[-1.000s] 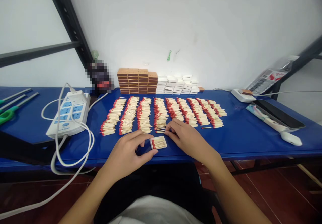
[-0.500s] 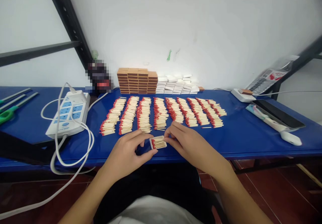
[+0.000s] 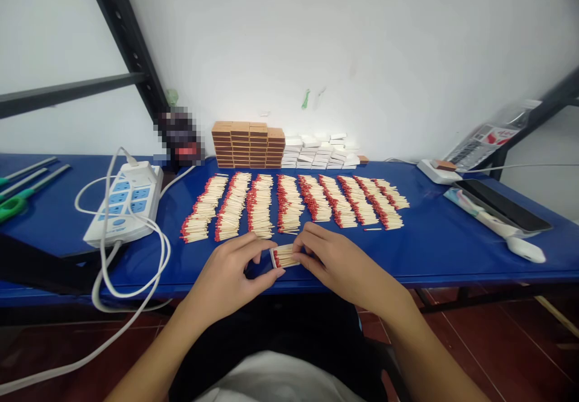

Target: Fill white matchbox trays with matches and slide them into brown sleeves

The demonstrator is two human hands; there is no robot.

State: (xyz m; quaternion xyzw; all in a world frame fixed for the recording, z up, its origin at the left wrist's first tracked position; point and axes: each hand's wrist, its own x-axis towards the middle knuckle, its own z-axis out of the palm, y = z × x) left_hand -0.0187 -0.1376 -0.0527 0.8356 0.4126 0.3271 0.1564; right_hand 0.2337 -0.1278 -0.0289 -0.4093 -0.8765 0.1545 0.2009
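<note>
A small white matchbox tray lies near the table's front edge with red-headed matches in it, heads to the left. The thumb and fingers of my left hand grip the tray at its left end. Over the right end, my right hand has its thumb and fingertips closed on the match ends; the fingers hide that end of the tray. Beyond both hands, several slanted rows of loose matches lie across the blue table.
Brown matchbox sleeves are stacked by the wall, beside piled white trays. To the left sit a power strip with looping white cables and green-handled tools. A phone, a packaged item and a plastic bottle are at right.
My right fingertips have shifted slightly left, over the tray's right end, covering more of the match ends. My left hand keeps its grip on the tray.
</note>
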